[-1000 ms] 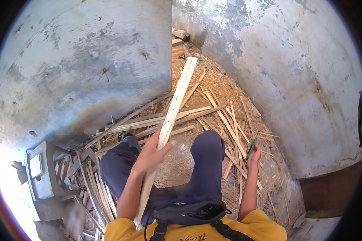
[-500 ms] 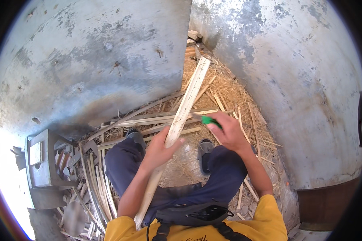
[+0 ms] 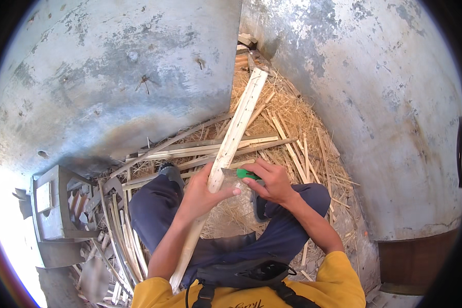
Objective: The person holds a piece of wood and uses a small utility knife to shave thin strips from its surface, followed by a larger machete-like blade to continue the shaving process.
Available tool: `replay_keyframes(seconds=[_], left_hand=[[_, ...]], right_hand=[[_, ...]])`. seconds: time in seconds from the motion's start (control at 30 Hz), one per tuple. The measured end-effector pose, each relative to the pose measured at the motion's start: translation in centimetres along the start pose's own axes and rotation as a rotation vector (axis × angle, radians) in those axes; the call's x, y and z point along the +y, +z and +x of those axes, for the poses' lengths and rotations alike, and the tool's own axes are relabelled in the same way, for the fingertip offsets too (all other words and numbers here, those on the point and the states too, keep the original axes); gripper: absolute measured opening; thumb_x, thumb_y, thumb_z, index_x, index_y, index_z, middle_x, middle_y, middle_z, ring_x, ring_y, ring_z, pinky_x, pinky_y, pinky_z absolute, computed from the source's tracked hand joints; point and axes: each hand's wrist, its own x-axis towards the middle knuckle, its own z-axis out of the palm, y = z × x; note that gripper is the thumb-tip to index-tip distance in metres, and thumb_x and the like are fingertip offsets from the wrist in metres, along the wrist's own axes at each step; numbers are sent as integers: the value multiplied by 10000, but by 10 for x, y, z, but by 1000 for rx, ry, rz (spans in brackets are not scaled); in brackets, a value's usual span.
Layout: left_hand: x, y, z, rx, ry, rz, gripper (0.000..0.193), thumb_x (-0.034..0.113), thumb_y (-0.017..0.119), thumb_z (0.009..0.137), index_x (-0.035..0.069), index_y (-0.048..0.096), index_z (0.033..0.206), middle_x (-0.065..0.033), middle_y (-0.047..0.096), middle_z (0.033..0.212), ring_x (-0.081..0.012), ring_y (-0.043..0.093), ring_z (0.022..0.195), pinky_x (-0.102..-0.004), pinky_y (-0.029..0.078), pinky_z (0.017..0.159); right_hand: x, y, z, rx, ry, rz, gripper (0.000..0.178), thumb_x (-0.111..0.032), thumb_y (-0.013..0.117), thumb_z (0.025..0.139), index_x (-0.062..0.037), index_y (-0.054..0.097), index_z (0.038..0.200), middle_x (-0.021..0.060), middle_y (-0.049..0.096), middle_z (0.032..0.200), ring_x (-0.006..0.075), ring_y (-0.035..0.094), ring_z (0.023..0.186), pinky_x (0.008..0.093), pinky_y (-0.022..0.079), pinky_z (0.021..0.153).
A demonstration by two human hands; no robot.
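A long, pale wooden strip with small dark marks along its face slants from my lap up toward the far corner. My left hand is wrapped round its lower part, the thumb sticking out to the right. In my right hand, closed, is a knife with a green handle. Its short grey blade points left and meets the strip's right edge, just beyond my left thumb; whether it cuts in cannot be told.
Loose wooden strips lie across the floor beyond my feet, over straw and shavings. More strips are heaped at left beside a grey box-like frame. Worn grey walls stand on both sides.
My right hand has moved left and nearer to me, bringing the knife's blade to the wooden strip. The left hand still grips the strip in nearly the same place.
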Motion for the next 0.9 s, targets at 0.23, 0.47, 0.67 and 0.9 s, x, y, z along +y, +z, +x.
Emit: replay_keyframes(seconds=[0.23,0.47,0.67,0.9], left_hand=[[1,4,1,-58,-23,-91,783,325,953,821,5,597,1441,-121,748,1184,-186,688,1056,-356,545,931],[-6,7,1,-127,2,-130,697,170,853,913,14,536,1514,-132,695,1337,-199,635,1247,-362,483,1089],[-5,6,1,-148,21,-122,660,121,811,934,14,528,1521,-141,676,1371,-205,621,1275,-365,465,1114],[-7,6,0,-133,33,-106,681,122,817,923,12,523,1528,-145,679,1346,-200,625,1253,-356,469,1102]], right_hand=[[-2,1,-2,32,-5,-14,302,-265,799,942,-84,761,1180,90,664,869,285,684,694,385,529,604],[-5,1,-2,98,-48,-71,322,-293,818,920,-98,793,1175,66,662,816,253,646,633,369,511,573],[-5,0,-2,131,-85,-148,329,-301,827,908,-120,804,1182,45,667,799,225,630,605,354,498,551],[-5,-7,2,182,-44,-214,344,-307,838,897,-129,809,1190,38,629,765,220,615,596,358,493,548]])
